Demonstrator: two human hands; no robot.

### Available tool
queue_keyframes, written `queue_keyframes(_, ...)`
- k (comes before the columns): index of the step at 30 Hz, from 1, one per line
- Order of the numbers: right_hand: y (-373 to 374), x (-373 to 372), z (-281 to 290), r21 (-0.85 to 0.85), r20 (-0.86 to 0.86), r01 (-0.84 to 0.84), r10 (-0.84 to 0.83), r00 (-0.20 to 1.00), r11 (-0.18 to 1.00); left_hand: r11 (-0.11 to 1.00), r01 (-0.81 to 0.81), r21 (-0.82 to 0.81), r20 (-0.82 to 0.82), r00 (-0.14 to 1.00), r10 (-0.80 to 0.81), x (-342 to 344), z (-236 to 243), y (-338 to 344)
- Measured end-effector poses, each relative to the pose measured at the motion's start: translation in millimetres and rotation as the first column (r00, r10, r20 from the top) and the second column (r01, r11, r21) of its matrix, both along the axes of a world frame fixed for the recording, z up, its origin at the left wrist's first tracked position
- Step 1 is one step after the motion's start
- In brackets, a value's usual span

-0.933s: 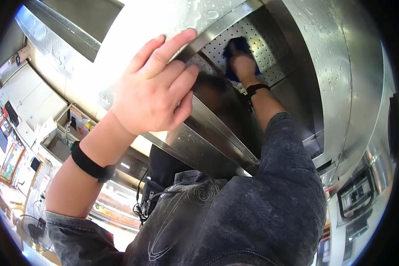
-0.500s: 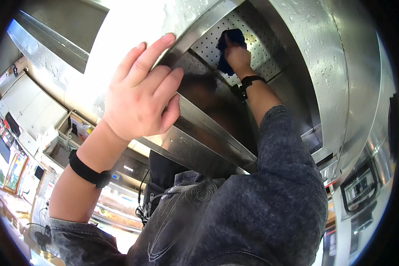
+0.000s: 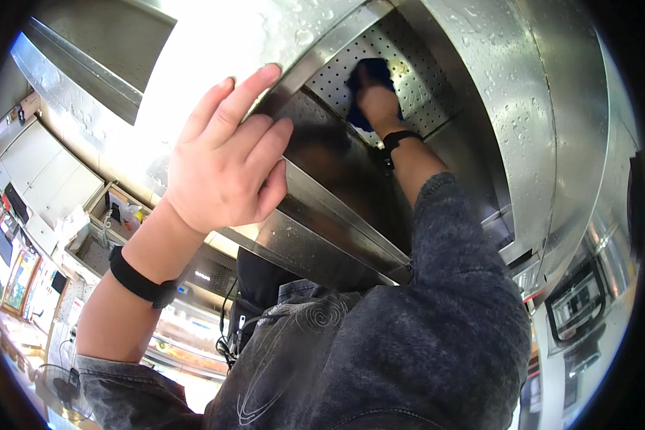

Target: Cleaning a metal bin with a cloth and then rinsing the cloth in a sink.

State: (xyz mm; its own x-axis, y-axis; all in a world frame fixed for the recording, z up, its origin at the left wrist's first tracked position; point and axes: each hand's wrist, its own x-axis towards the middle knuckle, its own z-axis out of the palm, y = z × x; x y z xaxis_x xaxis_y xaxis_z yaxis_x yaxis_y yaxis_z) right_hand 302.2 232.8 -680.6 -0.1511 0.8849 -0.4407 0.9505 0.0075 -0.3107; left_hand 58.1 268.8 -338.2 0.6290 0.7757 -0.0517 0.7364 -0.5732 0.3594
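Inside a stainless steel recess, my right hand presses a dark blue cloth against a perforated metal panel. The cloth is bunched under the fingers, which are partly hidden and a little blurred. My left hand is at the recess's near-left steel rim. Two of its fingers stretch out toward the rim, and the others are bent; nothing is held in it. Whether its fingertips bear on the steel, I cannot tell. Black bands circle both wrists.
Wet steel surfaces with water drops frame the recess. A steel ledge crosses between my body and the opening. Another steel basin lies at the far left. White cabinets and a lit display case stand to the left.
My right hand and the cloth have slid slightly nearer and to the left along the perforated panel. My left hand has hardly moved.
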Motion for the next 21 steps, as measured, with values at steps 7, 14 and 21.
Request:
queue_keyframes(7, -2, -14, -1, 0.093, -0.113, -0.257, 0.267, 0.957, 0.962, 1.000, -0.010, 0.012, 0.023, 1.000, 0.010, -4, -3, -1)
queue_keyframes(14, -11, -7, -21, 0.299, -0.025, -0.558, 0.590, 0.807, 0.774, 0.999, -0.016, 0.043, 0.009, 1.000, 0.015, -5, -1, -2)
queue_keyframes(21, 16, -7, 13, -0.022, -0.084, -0.482, 0.479, 0.874, 0.876, 0.999, -0.025, 0.030, 0.004, 1.000, 0.025, -4, 1, -4)
